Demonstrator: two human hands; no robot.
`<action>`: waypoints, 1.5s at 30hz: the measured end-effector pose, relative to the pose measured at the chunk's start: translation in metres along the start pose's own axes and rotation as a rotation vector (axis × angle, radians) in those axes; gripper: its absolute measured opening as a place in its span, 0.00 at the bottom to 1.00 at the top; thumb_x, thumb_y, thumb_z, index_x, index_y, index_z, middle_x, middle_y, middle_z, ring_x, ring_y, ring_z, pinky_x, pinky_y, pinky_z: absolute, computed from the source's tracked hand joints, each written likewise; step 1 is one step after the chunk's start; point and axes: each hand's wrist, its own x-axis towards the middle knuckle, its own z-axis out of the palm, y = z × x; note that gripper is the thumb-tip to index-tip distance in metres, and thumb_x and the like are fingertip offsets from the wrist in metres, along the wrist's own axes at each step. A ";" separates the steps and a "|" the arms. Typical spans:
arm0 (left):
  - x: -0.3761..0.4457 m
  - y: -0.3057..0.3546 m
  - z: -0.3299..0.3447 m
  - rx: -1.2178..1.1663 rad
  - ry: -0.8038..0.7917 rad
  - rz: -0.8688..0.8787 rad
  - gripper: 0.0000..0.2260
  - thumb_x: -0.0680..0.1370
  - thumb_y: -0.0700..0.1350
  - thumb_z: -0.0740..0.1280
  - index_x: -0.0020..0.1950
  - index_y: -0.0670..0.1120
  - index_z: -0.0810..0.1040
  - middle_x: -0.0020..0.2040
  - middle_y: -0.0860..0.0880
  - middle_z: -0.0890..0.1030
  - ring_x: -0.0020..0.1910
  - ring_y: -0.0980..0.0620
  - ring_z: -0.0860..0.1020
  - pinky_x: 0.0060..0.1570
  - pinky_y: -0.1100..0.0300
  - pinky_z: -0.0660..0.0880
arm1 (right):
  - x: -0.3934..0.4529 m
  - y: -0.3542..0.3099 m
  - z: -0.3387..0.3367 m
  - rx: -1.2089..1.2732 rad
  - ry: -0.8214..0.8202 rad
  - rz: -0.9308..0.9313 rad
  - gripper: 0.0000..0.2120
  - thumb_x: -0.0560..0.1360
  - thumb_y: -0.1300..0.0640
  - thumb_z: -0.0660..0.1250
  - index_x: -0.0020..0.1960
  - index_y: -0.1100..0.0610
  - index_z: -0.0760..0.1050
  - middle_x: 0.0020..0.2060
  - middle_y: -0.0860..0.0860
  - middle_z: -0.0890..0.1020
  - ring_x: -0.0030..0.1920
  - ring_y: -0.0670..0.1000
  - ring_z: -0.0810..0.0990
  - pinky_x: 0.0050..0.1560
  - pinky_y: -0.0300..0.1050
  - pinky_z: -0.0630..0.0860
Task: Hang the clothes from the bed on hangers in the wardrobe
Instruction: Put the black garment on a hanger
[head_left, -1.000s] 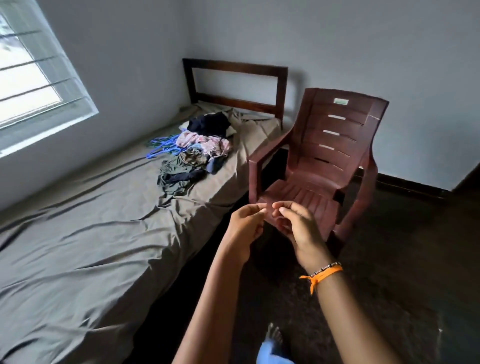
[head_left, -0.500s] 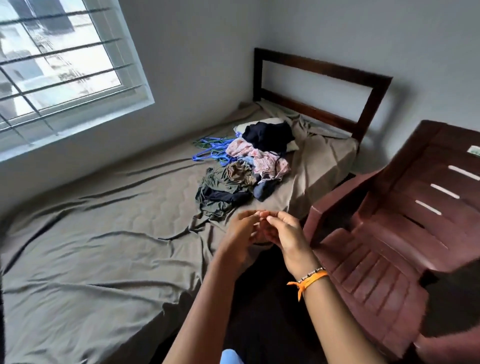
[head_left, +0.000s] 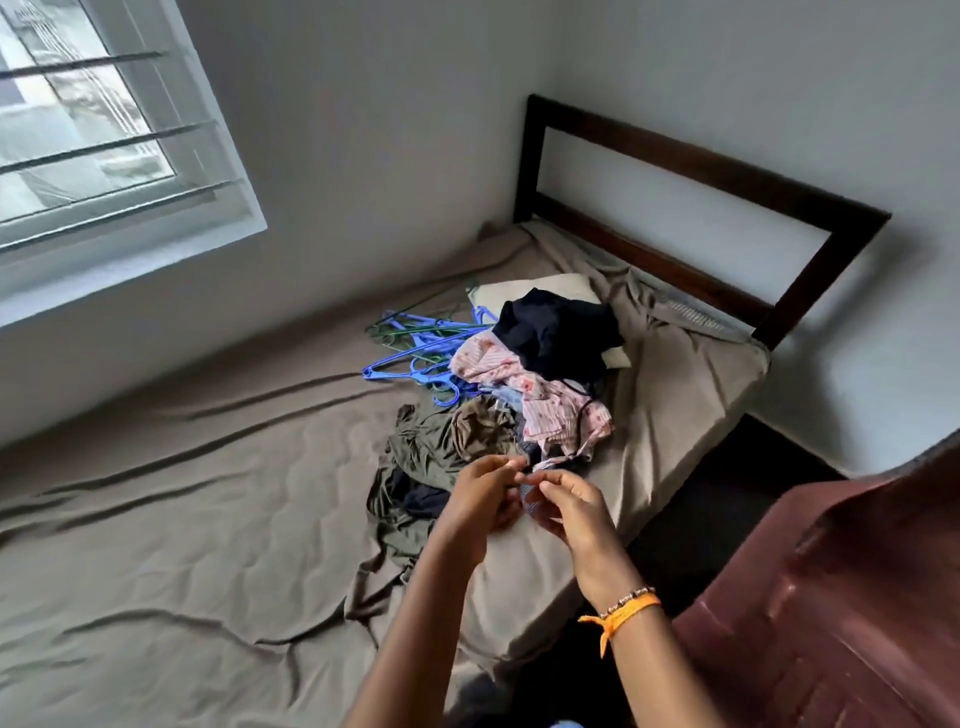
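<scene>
Grey-walled bedroom, brown-sheeted bed (head_left: 208, 545). Left hand (head_left: 480, 501) and right hand (head_left: 569, 506) fingertip to fingertip, curled, apparently holding nothing. Just beyond both, equally near: clothes (head_left: 524, 395), piled toward headboard (head_left: 691, 208). Blue hangers (head_left: 415, 348) further left.

The single head camera is looking forward and steeply down from standing height beside the bed (head_left: 208, 545), facing toward its headboard (head_left: 701, 171) at 1 o'clock. The window (head_left: 104, 130) is sitting at 10 o'clock, the chair (head_left: 841, 597) close at 4 o'clock.
</scene>
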 end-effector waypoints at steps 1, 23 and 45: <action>0.016 0.004 0.000 0.016 -0.001 -0.020 0.05 0.79 0.41 0.63 0.44 0.45 0.76 0.36 0.48 0.73 0.33 0.55 0.69 0.32 0.66 0.65 | 0.016 -0.003 0.001 0.004 0.005 0.016 0.14 0.78 0.69 0.55 0.41 0.59 0.76 0.34 0.51 0.80 0.28 0.39 0.77 0.30 0.29 0.69; 0.256 0.042 0.010 0.099 0.223 -0.268 0.09 0.81 0.38 0.60 0.44 0.46 0.76 0.34 0.51 0.74 0.30 0.57 0.69 0.26 0.72 0.66 | 0.432 -0.021 -0.040 -0.857 -0.048 0.233 0.21 0.76 0.53 0.66 0.69 0.52 0.71 0.76 0.59 0.51 0.74 0.60 0.54 0.72 0.44 0.53; 0.215 0.225 0.081 1.077 0.201 0.766 0.12 0.66 0.47 0.75 0.43 0.44 0.76 0.38 0.46 0.80 0.44 0.41 0.76 0.45 0.53 0.68 | 0.261 -0.203 -0.044 -0.528 -0.053 -0.822 0.23 0.63 0.64 0.65 0.55 0.54 0.63 0.46 0.48 0.73 0.46 0.43 0.74 0.49 0.34 0.70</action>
